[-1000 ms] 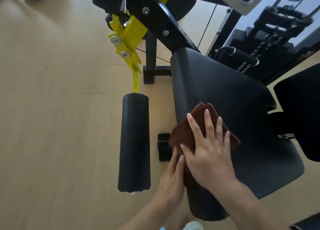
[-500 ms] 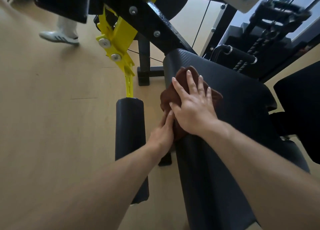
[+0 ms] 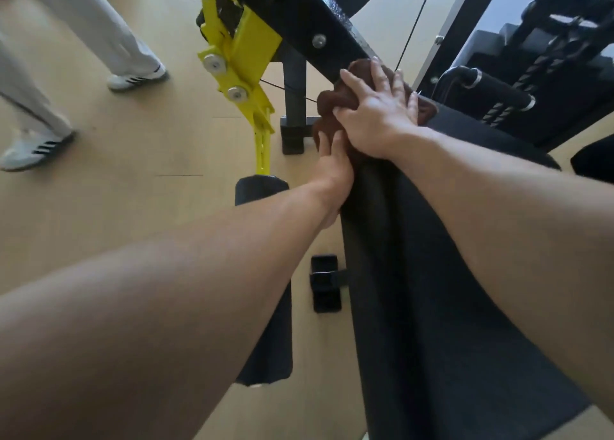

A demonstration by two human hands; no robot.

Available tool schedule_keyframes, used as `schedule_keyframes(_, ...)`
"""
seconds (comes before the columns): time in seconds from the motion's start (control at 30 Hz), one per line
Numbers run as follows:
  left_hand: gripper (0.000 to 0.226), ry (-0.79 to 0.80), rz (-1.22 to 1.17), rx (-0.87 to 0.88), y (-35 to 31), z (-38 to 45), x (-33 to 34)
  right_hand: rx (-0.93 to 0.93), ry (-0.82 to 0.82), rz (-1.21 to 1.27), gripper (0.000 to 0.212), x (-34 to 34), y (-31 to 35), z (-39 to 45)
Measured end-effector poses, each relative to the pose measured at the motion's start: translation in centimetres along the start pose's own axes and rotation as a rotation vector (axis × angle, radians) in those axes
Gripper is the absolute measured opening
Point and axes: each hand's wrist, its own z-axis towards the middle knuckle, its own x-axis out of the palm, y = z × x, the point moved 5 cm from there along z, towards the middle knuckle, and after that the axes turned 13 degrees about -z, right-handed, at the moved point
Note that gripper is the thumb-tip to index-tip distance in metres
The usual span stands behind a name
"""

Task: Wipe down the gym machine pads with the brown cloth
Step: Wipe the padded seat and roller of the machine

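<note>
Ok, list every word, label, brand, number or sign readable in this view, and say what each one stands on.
None can be read.
The long seat pad, the roller pad, the yellow bracket and the brown cloth show no lettering.
The bystander's white shoes carry only dark stripes, no words.
Both hands, right and left, cover part of the cloth.

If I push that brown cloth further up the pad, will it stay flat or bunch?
Probably bunches: the brown cloth already lies in soft folds under the right hand. It looks limp and light, draping over the pad edge by the left hand, so it may slide off.
</note>
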Motion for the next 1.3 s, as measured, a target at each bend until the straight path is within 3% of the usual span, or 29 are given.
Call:
schedule_keyframes(0.3, 0.052, -0.021, 0.059, 0.085, 1.7, -4.5, -1.1, -0.100, 0.032, -0.025, 0.061, 0.3, 0.2, -4.4)
schedule_keyframes(0.5, 0.049, 0.044, 0.091, 0.163, 5.2, -11.8, -1.4, -0.155, -0.003, 0.017, 0.055, 2.2, -1.2, -13.5)
schedule_keyframes(0.8, 0.051, 0.067, -0.052, 0.006, 14.0, -24.0, -2.0, -0.021, 0.001, 0.117, 0.061, 5.1, -2.7, -29.8)
schedule_keyframes(1.03, 0.052, 0.077, -0.015, -0.017, 16.2, -30.3, -1.9, 0.104, -0.039, 0.152, 0.059, 6.7, -3.1, -37.8)
schedule_keyframes(1.17, 0.056, 0.016, 0.228, -0.005, 15.9, -31.7, -1.0, 0.136, -0.001, 0.255, 0.058, 6.7, -4.2, -39.0)
schedule_keyframes(1.3, 0.071, 0.004, 0.886, 0.174, 15.3, -32.3, 0.3, 0.191, 0.044, 0.327, 0.055, 6.5, -7.2, -38.8)
